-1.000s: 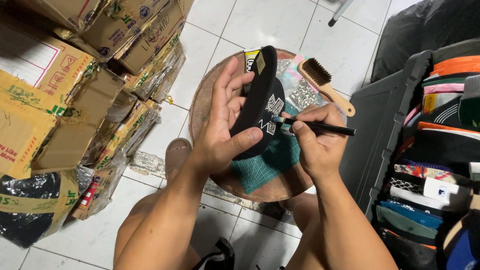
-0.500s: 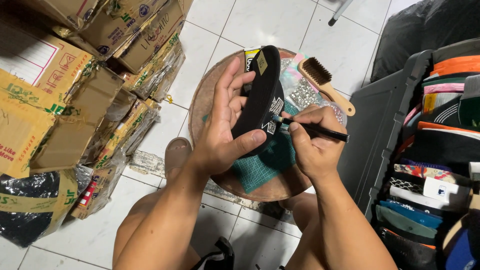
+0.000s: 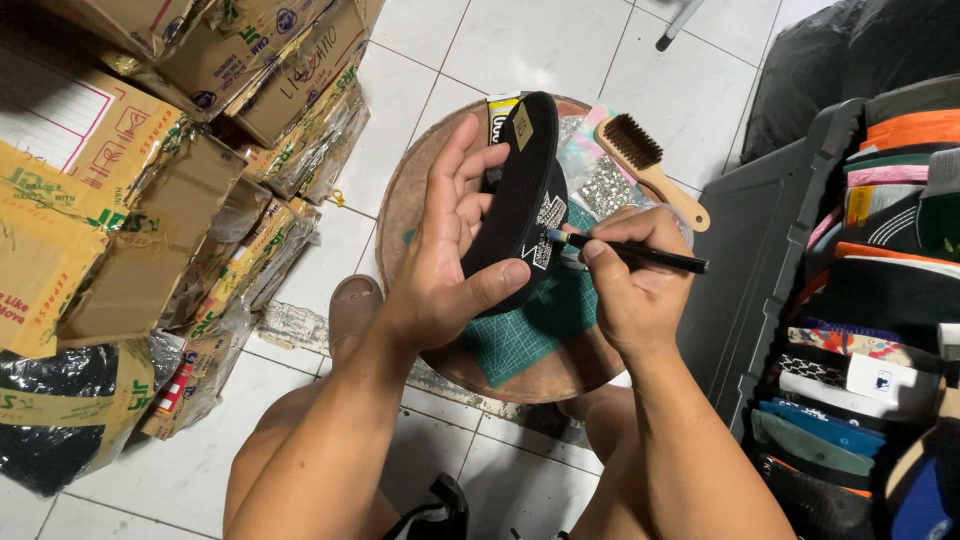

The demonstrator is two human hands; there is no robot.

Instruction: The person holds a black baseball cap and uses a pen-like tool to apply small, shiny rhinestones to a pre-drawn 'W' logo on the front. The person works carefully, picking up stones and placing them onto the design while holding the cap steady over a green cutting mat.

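My left hand (image 3: 445, 260) grips a black cap (image 3: 520, 195) with a white emblem on its front, thumb on the crown and fingers behind it. A yellow sticker shows on the brim, which points away from me. In my right hand (image 3: 625, 280) is a thin black pen-like tool (image 3: 640, 257), its tip touching the emblem. Both hands hover over a round wooden stool top (image 3: 400, 210) with a green cutting mat (image 3: 530, 330) on it.
A wooden-handled brush (image 3: 650, 165) and a glittery bag lie on the stool's far side. Taped cardboard boxes (image 3: 130, 190) pile up at left. A dark crate (image 3: 760, 280) holding several folded caps stands at right. White tiled floor surrounds the stool.
The cap has turned more edge-on in my left hand, and the tool tip has shifted slightly along the emblem. Otherwise the hands stay in place.
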